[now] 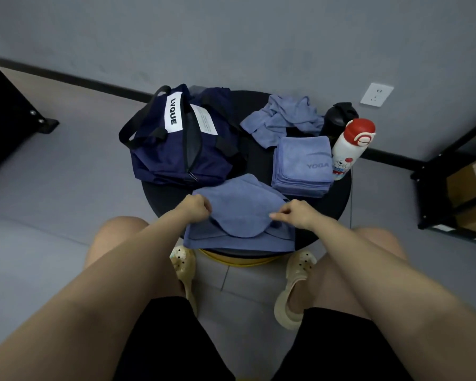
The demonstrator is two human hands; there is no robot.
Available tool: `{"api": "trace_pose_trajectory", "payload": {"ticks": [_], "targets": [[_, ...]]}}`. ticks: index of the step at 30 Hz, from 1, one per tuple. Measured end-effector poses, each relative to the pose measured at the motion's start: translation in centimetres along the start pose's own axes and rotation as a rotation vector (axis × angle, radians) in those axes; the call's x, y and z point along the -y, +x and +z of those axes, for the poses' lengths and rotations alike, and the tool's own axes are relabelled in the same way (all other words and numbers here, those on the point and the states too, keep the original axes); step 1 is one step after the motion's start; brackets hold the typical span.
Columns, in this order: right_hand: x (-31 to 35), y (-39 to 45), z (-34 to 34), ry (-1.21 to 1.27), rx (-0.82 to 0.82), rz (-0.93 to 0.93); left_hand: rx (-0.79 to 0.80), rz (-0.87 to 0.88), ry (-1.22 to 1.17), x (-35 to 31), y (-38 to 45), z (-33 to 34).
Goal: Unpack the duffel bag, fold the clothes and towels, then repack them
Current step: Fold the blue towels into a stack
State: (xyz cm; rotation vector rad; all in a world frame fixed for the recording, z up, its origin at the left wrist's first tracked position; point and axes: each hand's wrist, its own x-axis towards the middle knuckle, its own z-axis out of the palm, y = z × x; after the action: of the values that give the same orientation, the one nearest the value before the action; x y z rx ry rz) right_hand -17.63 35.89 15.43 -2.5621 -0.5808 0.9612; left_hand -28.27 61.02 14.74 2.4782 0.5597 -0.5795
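Two bare knees sit nearest, and past them both hands work at a round black table point(338, 199). Biggest thing beyond the left hand point(195, 207) is the navy duffel bag point(176, 149), unzipped and saggy (it looks almost empty). Under both hands lies a blue towel point(239, 218), half folded, its near edge hanging off the table. That left hand is curled on the towel's left side, and the right hand point(297, 214) pinches the folded edge on the right, so the hands are apart. Beyond the right hand sits a neat folded stack point(302, 163) that says YOGA. Further back is a crumpled blue cloth point(283, 119). Smallest, to the right, is a white bottle point(349, 149) with a red cap.

I think the towel is soft, light and floppy. Corners and edges look best to hold.
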Motion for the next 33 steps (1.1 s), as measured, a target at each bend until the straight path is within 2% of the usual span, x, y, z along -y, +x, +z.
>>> {"api": "trace_pose_trajectory", "payload": {"ticks": [4,6,11,14,19,22,25,28,32,33], "targets": [[1.1,1.5,-2.4,-0.055,-0.06,0.074,0.003,-0.092,-0.061,-0.2,2.4,-2.1],[1.0,2.7,-3.4,-0.054,-0.064,0.132,0.0,-0.13,-0.006,0.4,3.2,-2.9],[-1.3,5.2,-2.4,0.092,-0.082,0.289,-0.013,-0.264,-0.019,2.7,4.8,-1.9],[-1.9,6.3,-1.2,0.184,-0.07,0.353,-0.016,-0.316,-0.274,3.1,5.9,-0.7],[-1.8,7.5,-0.1,0.148,-0.151,0.361,-0.082,-0.339,-0.652,2.3,6.7,0.0],[-1.8,8.2,0.2,0.301,-0.199,0.362,-0.05,-0.36,-0.808,1.8,6.6,0.3],[-1.9,8.5,0.3,0.532,-0.201,0.4,-0.023,-0.377,-0.842,1.7,6.1,0.5],[-1.6,8.6,0.5,0.635,-0.202,0.447,0.077,-0.407,-0.808,1.3,4.9,0.5],[-0.8,8.5,0.4,0.744,-0.203,0.484,0.38,-0.475,-0.747,1.0,3.4,0.7],[-0.6,8.5,0.4,0.769,-0.199,0.48,0.411,-0.474,-0.751,1.0,3.2,1.0]]}}
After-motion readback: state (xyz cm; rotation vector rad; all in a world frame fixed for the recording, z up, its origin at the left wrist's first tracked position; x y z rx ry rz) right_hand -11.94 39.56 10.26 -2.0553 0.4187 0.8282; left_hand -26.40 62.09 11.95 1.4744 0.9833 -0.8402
